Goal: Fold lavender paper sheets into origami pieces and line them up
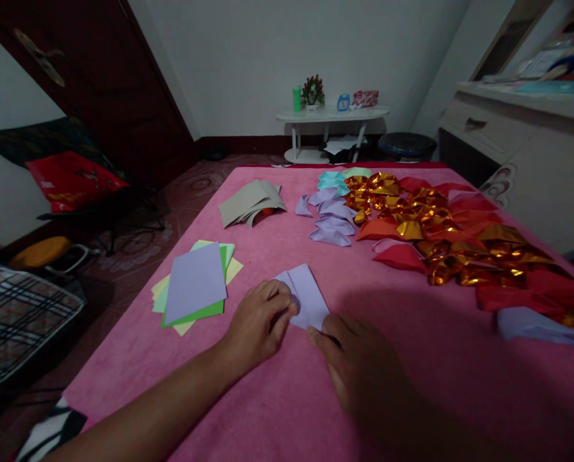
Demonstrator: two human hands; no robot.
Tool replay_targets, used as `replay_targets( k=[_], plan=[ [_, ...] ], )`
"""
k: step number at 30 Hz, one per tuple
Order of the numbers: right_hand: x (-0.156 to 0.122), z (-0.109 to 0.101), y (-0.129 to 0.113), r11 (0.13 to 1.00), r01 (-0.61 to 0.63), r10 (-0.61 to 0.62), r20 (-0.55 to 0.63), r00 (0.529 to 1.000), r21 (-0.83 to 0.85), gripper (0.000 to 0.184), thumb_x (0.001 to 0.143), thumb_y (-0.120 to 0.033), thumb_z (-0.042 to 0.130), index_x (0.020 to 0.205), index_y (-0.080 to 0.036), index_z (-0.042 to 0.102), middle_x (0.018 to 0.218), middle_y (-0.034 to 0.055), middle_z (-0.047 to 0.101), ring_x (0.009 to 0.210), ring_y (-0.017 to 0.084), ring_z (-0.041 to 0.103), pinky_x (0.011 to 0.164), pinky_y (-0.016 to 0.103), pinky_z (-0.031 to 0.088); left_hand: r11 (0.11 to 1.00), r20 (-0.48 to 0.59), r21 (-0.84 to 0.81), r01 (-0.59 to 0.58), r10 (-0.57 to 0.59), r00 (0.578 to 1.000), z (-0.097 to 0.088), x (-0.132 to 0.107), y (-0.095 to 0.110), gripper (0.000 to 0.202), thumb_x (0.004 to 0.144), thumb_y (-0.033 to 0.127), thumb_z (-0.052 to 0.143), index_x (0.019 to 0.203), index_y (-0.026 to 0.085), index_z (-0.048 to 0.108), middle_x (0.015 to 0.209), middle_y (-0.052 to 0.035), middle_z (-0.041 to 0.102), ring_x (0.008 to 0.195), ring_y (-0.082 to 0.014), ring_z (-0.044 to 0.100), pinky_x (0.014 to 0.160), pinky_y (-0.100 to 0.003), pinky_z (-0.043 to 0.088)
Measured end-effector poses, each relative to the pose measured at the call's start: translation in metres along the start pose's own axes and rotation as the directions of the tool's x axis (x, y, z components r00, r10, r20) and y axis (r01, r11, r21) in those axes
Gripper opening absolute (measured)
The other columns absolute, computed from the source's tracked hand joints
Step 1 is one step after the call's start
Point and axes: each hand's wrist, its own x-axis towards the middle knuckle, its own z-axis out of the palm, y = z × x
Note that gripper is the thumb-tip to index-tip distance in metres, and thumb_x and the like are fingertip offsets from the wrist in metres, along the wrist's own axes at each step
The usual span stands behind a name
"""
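Note:
A sheet of lavender paper (310, 292), partly folded with a flap edge along its left side, lies on the pink cloth in front of me. My left hand (262, 314) rests on its left part, fingers curled and pressed onto the paper. At the lower right corner, my right hand (354, 353) pinches the paper between thumb and forefinger. Left of my hands is a stack of coloured sheets (195, 282), lavender on top with green and yellow ones under it. Folded lavender paper pieces (332, 228) sit beyond the sheet.
Gold foil pieces (387, 186) and red folded paper (399, 255) cover the table's right side. A curled grey sheet pile (253, 202) lies farther back. Behind the pink-covered table (262, 398) stands a small white table (335, 115); a drawer cabinet (522, 147) is at right.

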Motion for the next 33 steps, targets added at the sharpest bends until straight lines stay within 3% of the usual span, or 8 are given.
replay_targets(
  k=[3, 6, 9, 14, 22, 28, 33],
  plan=[
    [0.0, -0.001, 0.0, 0.999, -0.019, 0.019, -0.006, 1.0, 0.041, 0.021, 0.082, -0.01, 0.054, 0.098, -0.02, 0.064, 0.08, 0.0039, 0.057, 0.074, 0.018, 0.047, 0.064, 0.032, 0.031, 0.991, -0.016, 0.093, -0.101, 0.102, 0.995, 0.001, -0.005, 0.002, 0.021, 0.081, 0.007, 0.047, 0.088, 0.02, 0.061, 0.091, -0.0054, 0.058, 0.084, -0.0184, 0.05, 0.072, -0.033, 0.037],
    [0.002, -0.004, 0.0, 0.99, -0.049, 0.052, -0.02, 0.998, 0.13, 0.021, 0.082, -0.009, 0.05, 0.091, -0.021, 0.065, 0.078, 0.004, 0.056, 0.073, 0.018, 0.047, 0.063, 0.032, 0.033, 0.97, -0.007, 0.184, -0.16, 0.164, 0.986, 0.0, -0.008, 0.006, 0.015, 0.084, 0.022, 0.055, 0.096, 0.019, 0.062, 0.093, -0.0067, 0.06, 0.085, -0.0206, 0.049, 0.072, -0.035, 0.035],
    [0.005, -0.007, 0.004, 0.969, -0.082, 0.095, -0.047, 0.994, 0.233, 0.03, 0.072, -0.001, 0.05, 0.092, -0.02, 0.063, 0.085, 0.0049, 0.055, 0.079, 0.019, 0.049, 0.068, 0.032, 0.039, 0.955, 0.004, 0.235, -0.182, 0.186, 0.982, -0.001, -0.007, 0.009, 0.022, 0.083, 0.033, 0.058, 0.1, 0.02, 0.063, 0.093, -0.0068, 0.061, 0.084, -0.0209, 0.049, 0.071, -0.035, 0.034],
    [0.01, -0.004, 0.016, 0.952, -0.082, 0.139, -0.178, 0.974, 0.296, 0.046, 0.057, 0.006, 0.046, 0.095, -0.016, 0.057, 0.107, 0.0092, 0.053, 0.102, 0.023, 0.048, 0.09, 0.038, 0.041, 0.921, 0.012, 0.289, -0.26, 0.269, 0.963, -0.004, 0.0, 0.002, 0.016, 0.089, 0.02, 0.051, 0.098, 0.021, 0.065, 0.088, -0.005, 0.064, 0.079, -0.017, 0.051, 0.068, -0.032, 0.035],
    [0.019, 0.0, 0.031, 0.954, -0.044, 0.123, -0.253, 0.96, 0.298, 0.03, 0.079, -0.001, 0.044, 0.1, -0.015, 0.059, 0.106, 0.0114, 0.057, 0.099, 0.022, 0.053, 0.086, 0.036, 0.047, 0.892, -0.033, 0.281, -0.353, 0.377, 0.926, -0.001, 0.004, -0.016, 0.014, 0.088, 0.02, 0.053, 0.095, 0.017, 0.065, 0.092, -0.0057, 0.069, 0.086, -0.0164, 0.06, 0.075, -0.031, 0.048],
    [0.02, -0.006, 0.035, 0.972, 0.026, 0.043, -0.283, 0.958, 0.233, 0.02, 0.084, -0.007, 0.047, 0.078, -0.016, 0.064, 0.094, 0.0096, 0.06, 0.083, 0.02, 0.057, 0.072, 0.033, 0.049, 0.864, -0.055, 0.341, -0.371, 0.413, 0.909, 0.0, -0.003, -0.004, 0.018, 0.089, 0.019, 0.051, 0.099, 0.015, 0.065, 0.093, -0.0064, 0.07, 0.085, -0.0175, 0.064, 0.074, -0.032, 0.055],
    [0.02, -0.007, 0.034, 0.972, 0.073, -0.01, -0.275, 0.961, 0.221, 0.019, 0.083, -0.007, 0.05, 0.078, -0.017, 0.065, 0.094, 0.0092, 0.061, 0.084, 0.019, 0.056, 0.072, 0.033, 0.048, 0.863, -0.037, 0.361, -0.353, 0.392, 0.919, 0.005, -0.012, 0.005, 0.02, 0.088, 0.018, 0.051, 0.104, 0.015, 0.064, 0.1, -0.0061, 0.07, 0.09, -0.0194, 0.064, 0.077, -0.034, 0.056]
  ],
)
